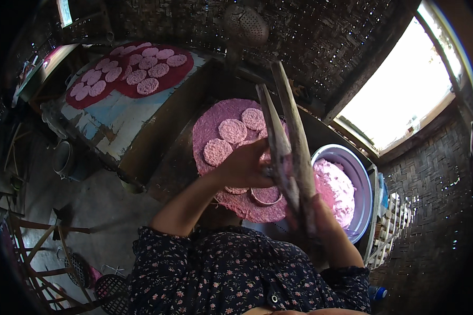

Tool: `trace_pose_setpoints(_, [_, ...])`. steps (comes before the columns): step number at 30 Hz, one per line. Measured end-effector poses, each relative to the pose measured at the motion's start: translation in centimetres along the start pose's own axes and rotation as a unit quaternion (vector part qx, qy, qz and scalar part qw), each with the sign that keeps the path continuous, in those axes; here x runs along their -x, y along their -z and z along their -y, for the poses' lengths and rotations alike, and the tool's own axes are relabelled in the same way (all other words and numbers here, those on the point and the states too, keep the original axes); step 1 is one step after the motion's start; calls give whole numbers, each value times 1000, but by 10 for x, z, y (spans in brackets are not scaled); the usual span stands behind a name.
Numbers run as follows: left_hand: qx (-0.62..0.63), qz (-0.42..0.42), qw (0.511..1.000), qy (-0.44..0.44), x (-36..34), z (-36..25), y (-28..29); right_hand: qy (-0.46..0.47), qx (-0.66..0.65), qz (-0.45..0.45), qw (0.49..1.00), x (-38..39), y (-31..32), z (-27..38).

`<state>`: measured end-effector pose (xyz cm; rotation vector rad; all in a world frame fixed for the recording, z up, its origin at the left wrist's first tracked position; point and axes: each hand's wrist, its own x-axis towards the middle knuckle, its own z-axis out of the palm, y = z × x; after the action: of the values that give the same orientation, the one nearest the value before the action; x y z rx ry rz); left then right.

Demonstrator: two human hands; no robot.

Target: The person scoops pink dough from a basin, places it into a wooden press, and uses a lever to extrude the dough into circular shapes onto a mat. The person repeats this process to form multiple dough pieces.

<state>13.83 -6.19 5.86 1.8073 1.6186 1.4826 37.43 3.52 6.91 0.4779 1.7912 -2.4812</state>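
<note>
- On the head view, we've got two wooden sticks [299,142] up front, nearly side by side, long axis running away from the body, far tips leaning slightly left.
- Our right hand [327,221] is wrapped about their near end, blurred but firmly closed.
- Our left hand [242,167] comes in crosswise, fingers bent at the left stick; we can't tell whether they close round it.
- Below the left hand, there's the round mat [207,123] with its pink discs [232,130] and a ring [266,197]!
- Right of the sticks, nearer our right hand, sits the bowl [363,197] of pink mash [337,191].
</note>
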Motion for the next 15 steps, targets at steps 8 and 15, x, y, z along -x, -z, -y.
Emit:
trace_pose_setpoints(8, [832, -6, 554, -10, -57, 59, -13, -130, 88, -90, 984, 21, 58, 4])
trace_pose_setpoints(15, [816, -180, 533, 130, -40, 90, -47, -196, 166, -89, 962, 19, 68, 20])
